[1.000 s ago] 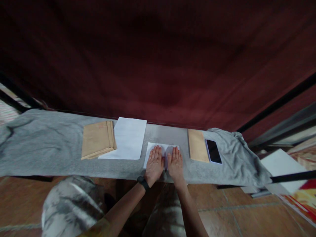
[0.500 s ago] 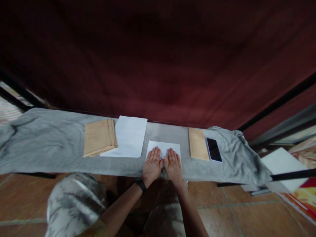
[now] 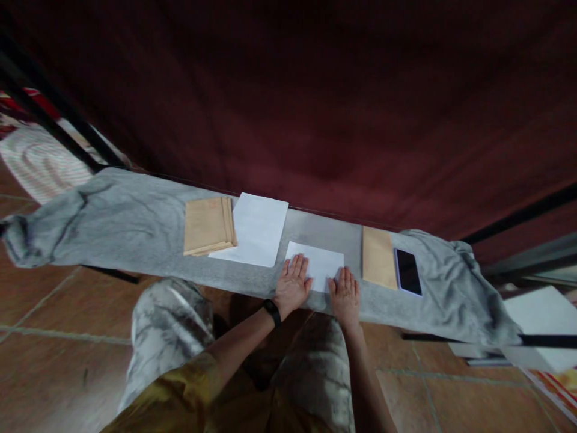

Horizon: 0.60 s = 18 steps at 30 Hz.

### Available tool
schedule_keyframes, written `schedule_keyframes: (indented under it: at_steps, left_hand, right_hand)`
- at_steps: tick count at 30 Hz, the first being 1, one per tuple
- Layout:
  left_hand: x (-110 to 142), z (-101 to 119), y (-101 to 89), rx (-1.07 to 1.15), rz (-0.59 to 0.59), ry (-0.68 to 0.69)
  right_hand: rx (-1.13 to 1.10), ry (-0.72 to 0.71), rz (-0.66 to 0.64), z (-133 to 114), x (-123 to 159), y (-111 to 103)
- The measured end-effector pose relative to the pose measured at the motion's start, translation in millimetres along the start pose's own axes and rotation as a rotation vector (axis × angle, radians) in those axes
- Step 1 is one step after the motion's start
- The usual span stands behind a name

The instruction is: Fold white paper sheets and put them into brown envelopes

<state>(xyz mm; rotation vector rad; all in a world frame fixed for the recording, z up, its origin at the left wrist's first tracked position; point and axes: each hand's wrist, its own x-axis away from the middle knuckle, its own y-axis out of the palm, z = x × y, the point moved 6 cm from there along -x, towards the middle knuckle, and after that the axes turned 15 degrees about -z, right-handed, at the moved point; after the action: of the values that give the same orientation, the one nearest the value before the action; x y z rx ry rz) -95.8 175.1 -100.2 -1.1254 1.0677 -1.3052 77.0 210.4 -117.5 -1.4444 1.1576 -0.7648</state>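
A folded white sheet of paper (image 3: 321, 264) lies on the grey cloth-covered bench (image 3: 135, 225) in front of me. My left hand (image 3: 293, 284), with a black wristband, lies flat with fingers spread on the sheet's near left corner. My right hand (image 3: 345, 296) lies flat on its near right corner, fingers stretched out. The two hands are apart, with bare paper between them. Neither hand grips anything.
A stack of brown envelopes (image 3: 207, 226) and a larger white sheet (image 3: 255, 230) lie to the left. Right of the folded paper sit a single brown envelope (image 3: 378, 257) and a black phone (image 3: 408, 272). A dark red curtain (image 3: 315, 108) hangs behind the bench. Tiled floor lies below.
My hands, which lay side by side on the middle of the paper, have slid apart towards its near corners. The view has shifted, so everything sits further right in the frame.
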Motion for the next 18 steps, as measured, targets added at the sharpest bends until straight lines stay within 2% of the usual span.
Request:
schedule_keyframes:
  at_steps: [2, 4, 9, 12, 15, 18]
  left_hand:
    - [0, 1, -0.8, -0.001, -0.011, -0.003]
    - [0, 1, -1.6, 0.0, -0.018, -0.004]
    - [0, 2, -2.7, 0.003, -0.02, 0.005]
    - [0, 1, -1.8, -0.006, -0.016, 0.019]
    - [0, -1, -0.6, -0.01, -0.007, 0.031]
    - [1, -3, -0.3, 0.001, 0.013, 0.01]
  right_hand:
    - [-0.015, 0.053, 0.0, 2, -1, -2]
    - [-0.039, 0.049, -0.001, -3, -3, -5]
    - [-0.109, -0.166, -0.092, -42, -9, -3]
    - [-0.071, -0.232, -0.133, -59, -7, 1]
    - [-0.01, -0.203, -0.115, -60, -4, 2]
    - [0.025, -0.156, -0.083, -50, -3, 2]
